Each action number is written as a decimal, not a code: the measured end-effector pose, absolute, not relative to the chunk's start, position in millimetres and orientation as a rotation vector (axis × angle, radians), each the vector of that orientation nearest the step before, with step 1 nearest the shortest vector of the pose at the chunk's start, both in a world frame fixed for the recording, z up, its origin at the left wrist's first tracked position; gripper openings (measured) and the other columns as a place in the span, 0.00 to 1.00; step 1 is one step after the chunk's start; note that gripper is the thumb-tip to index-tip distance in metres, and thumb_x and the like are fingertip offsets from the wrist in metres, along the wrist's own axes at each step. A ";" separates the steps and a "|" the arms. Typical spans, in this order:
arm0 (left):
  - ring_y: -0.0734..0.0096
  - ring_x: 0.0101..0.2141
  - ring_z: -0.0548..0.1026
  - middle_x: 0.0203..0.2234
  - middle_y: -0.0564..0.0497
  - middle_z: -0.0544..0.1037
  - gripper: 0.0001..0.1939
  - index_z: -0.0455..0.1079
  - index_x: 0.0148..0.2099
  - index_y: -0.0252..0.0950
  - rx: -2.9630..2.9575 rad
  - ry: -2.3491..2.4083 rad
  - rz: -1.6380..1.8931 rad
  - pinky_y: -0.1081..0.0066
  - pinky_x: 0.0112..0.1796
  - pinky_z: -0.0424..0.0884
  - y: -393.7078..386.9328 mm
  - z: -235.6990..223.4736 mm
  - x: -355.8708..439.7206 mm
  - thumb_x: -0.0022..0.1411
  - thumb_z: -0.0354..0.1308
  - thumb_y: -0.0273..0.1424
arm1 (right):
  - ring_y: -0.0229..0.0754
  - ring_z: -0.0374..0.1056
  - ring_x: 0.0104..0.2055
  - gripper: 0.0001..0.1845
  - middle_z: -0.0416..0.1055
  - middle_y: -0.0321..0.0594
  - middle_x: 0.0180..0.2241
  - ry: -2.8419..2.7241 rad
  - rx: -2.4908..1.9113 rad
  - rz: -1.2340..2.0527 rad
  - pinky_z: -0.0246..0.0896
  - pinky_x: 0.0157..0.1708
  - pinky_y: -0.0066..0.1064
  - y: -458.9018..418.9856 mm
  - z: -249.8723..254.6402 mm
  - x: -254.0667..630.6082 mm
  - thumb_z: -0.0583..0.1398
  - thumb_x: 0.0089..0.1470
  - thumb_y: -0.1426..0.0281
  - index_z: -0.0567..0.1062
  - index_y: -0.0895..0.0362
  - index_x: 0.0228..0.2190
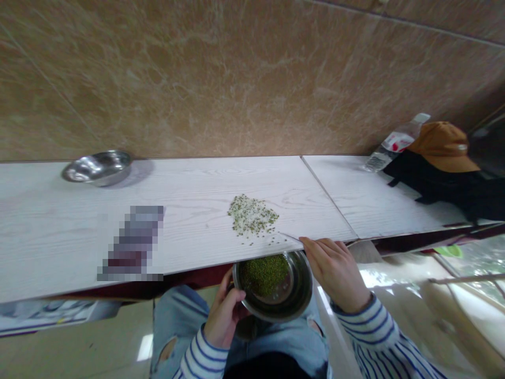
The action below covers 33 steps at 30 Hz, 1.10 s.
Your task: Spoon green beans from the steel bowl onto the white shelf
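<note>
My left hand (226, 310) grips the rim of a stainless steel bowl (302, 295), thumb over its edge. Green mung beans (266, 273) lie in the bowl, which is held just below the front edge of the white table (189, 231). On the tabletop a loose pile of white grains mixed with mung beans (252, 215) is spread out, with several stray beans at its near side. My right hand (335, 271) is closed around a thin, pointed metal tool (291, 237); its exact kind is unclear. The tip reaches the tabletop beside the stray beans.
A second steel bowl (98, 168) stands at the back left. Nearer on the left is a pixelated, blurred-out object (134, 242). At the right lie a plastic bottle (394, 142), an orange cap (445, 145) and a black bag (430, 184). A tiled wall (236, 79) rises behind the table.
</note>
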<state>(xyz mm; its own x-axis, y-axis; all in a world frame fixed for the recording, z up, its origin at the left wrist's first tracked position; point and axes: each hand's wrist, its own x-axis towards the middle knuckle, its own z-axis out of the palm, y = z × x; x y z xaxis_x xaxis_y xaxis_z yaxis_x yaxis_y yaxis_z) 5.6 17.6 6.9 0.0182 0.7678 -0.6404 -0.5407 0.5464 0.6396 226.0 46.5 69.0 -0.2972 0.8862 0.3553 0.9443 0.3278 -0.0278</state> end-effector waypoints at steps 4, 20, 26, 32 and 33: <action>0.73 0.26 0.68 0.31 0.53 0.73 0.30 0.60 0.52 0.40 0.237 1.161 1.035 0.73 0.22 0.65 17.0 6.9 4.9 0.43 0.54 0.24 | 0.38 0.66 0.37 0.13 0.73 0.39 0.35 -2.267 -1.674 -0.284 0.52 0.37 0.32 53.5 68.1 229.1 0.51 0.57 0.72 0.69 0.57 0.44; 0.73 0.24 0.68 0.30 0.54 0.73 0.30 0.60 0.52 0.40 0.231 1.138 1.055 0.73 0.20 0.64 16.6 4.1 3.1 0.42 0.55 0.25 | 0.39 0.66 0.38 0.13 0.74 0.40 0.35 -2.331 -1.618 -0.193 0.52 0.38 0.32 53.6 69.9 223.0 0.50 0.57 0.72 0.70 0.56 0.43; 0.73 0.25 0.68 0.30 0.54 0.73 0.31 0.60 0.52 0.40 0.219 1.152 1.059 0.74 0.21 0.64 16.4 6.6 2.1 0.42 0.55 0.24 | 0.39 0.66 0.38 0.13 0.74 0.41 0.35 -2.356 -1.533 -0.168 0.52 0.37 0.32 52.8 68.9 216.2 0.50 0.57 0.72 0.70 0.56 0.43; 0.72 0.26 0.69 0.34 0.52 0.73 0.31 0.61 0.51 0.39 0.215 1.150 1.080 0.73 0.22 0.65 15.9 4.7 0.6 0.40 0.55 0.25 | 0.39 0.66 0.38 0.13 0.73 0.40 0.36 -2.357 -1.552 -0.142 0.52 0.38 0.32 51.1 68.7 215.7 0.50 0.57 0.72 0.70 0.56 0.43; 0.72 0.27 0.69 0.35 0.52 0.73 0.31 0.61 0.51 0.39 0.214 1.146 1.082 0.73 0.22 0.65 15.7 4.4 0.7 0.40 0.55 0.25 | 0.39 0.65 0.39 0.13 0.73 0.40 0.36 -2.359 -1.544 -0.138 0.52 0.38 0.32 50.4 69.1 214.9 0.51 0.57 0.72 0.70 0.56 0.43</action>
<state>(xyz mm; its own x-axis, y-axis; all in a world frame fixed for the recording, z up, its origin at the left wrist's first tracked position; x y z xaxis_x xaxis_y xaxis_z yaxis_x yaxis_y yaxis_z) 0.7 15.7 4.4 -0.0014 0.7789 -0.6272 -0.5815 0.5096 0.6341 214.9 50.4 69.1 -0.3662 0.8760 0.3138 0.9066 0.4118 -0.0916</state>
